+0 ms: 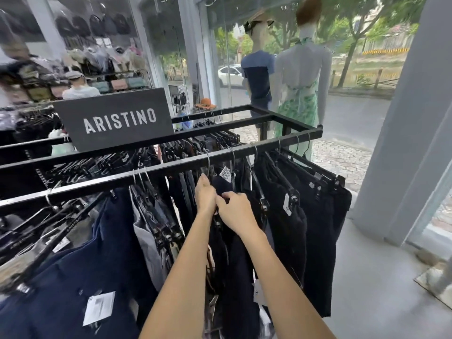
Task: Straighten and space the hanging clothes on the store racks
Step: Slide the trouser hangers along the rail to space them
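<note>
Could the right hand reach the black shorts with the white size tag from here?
Probably yes: the right hand, now pinching a dark garment, is just left of the tagged shorts; only one hanger hangs between.

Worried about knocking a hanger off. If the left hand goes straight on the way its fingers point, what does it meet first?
Most likely the metal hanger hook just above the left hand, then the black rail it hangs on; depth is hard to judge.
</note>
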